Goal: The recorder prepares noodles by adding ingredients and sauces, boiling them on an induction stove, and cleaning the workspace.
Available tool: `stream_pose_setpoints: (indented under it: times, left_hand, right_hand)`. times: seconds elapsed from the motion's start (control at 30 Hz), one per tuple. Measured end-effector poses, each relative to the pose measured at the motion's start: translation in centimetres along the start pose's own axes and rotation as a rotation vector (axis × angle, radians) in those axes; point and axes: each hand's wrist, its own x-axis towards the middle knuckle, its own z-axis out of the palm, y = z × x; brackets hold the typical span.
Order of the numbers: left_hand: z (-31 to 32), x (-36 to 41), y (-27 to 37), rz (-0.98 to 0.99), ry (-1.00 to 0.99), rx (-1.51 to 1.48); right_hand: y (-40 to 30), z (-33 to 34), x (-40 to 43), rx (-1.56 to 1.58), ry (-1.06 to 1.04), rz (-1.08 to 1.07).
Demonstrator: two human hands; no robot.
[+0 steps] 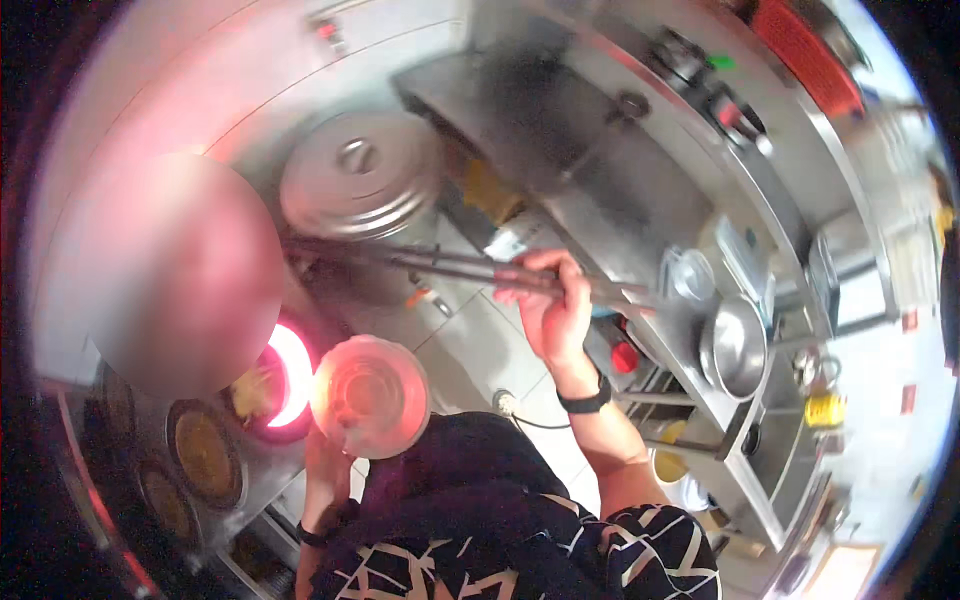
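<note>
My left hand [330, 448] holds a round translucent bowl [371, 396] from below, close to my body. The bowl is lit pink, and what is in it cannot be made out. My right hand [551, 307] grips a pair of long dark chopsticks [450, 264], blurred, which reach left above the floor. Left of the bowl, a brightly glowing ring [292, 375] curves around pale yellowish food [253, 394]. A blurred round patch hides what lies just above that food.
Round pans [204, 454] with brownish contents stand at the lower left. A large lidded metal pot [360, 176] is ahead. Along the right runs a steel counter [660, 337] with a metal bowl [735, 349] and a clear container [688, 275]. A cable [547, 425] lies on the tiled floor.
</note>
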Motion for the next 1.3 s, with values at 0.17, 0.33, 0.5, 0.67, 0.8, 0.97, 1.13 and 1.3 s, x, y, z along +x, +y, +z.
stream_pose_setpoints:
  times: [0.17, 0.33, 0.5, 0.67, 0.8, 0.97, 1.13, 1.3]
  left_hand:
    - [12.7, 4.0, -10.0, -0.103, -0.221, 0.419]
    - [25.9, 10.4, -20.8, -0.408, -0.413, 0.479]
    - [42.7, 13.0, -28.5, -0.394, -0.73, 0.534]
    - [49.5, 18.2, -37.7, -0.413, -0.738, 0.664]
    - [45.2, 17.8, -37.9, -0.547, -0.901, 0.623]
    - [29.2, 14.7, -32.7, -0.543, -0.583, 0.704]
    - [8.6, 9.6, -29.2, -0.107, -0.233, 0.983]
    - [5.2, -0.3, -28.1, -0.257, 0.403, 0.408]
  right_hand:
    - [-8.9, -15.8, -8.7, 0.125, 0.317, -0.021]
    - [-16.4, -26.2, -18.9, 0.174, 0.763, -0.194]
    - [-21.2, -29.9, -25.1, 0.134, 1.001, -0.422]
    - [-21.8, -30.8, -25.9, 0.196, 1.146, -0.543]
    - [-21.1, -32.3, -25.1, 0.287, 1.089, -0.502]
    - [-19.1, -32.8, -17.8, 0.431, 0.852, -0.179]
    - [-15.4, -32.2, -10.5, 0.302, 0.645, 0.113]
    - [-10.7, -27.4, -5.3, 0.287, 0.299, 0.456]
